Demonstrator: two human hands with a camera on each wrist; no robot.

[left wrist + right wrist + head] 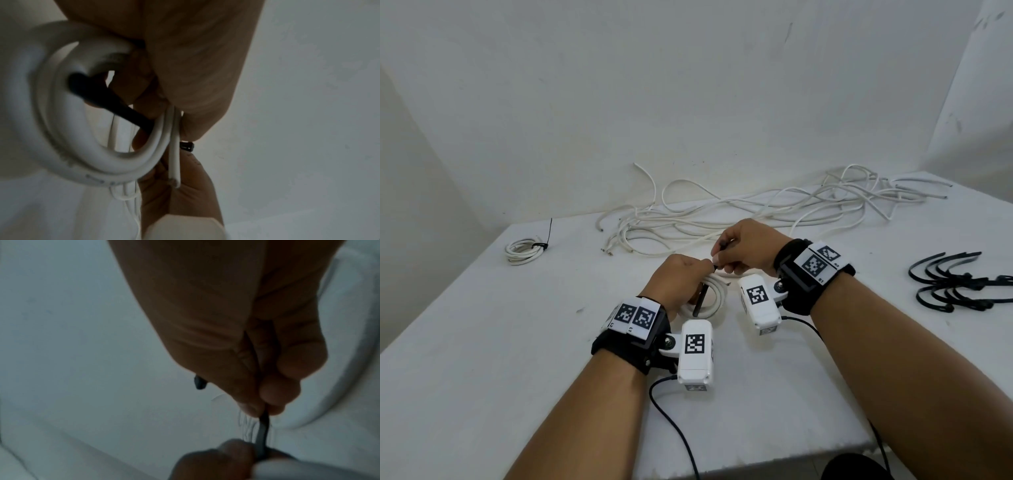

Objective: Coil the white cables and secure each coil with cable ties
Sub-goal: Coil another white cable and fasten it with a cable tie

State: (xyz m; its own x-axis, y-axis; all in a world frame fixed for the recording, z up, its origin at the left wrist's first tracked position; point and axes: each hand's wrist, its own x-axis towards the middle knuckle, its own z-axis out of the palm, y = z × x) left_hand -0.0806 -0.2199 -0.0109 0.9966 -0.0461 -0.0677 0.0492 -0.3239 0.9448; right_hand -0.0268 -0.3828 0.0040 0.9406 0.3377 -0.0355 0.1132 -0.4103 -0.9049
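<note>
At the table's [482, 342] centre, the left hand [678, 277] grips the coil [717, 294] while the right hand [746, 250], at 1 o'clock from it, pinches the tie [698, 301]; tying is under way, and next probably needs a firm pull.

The left hand [197, 68] grips a white coil [61, 129] with a black tie [111, 99] threaded through it, its head [186, 146] beside the cut end [174, 162], the right hand [185, 194] below.
</note>
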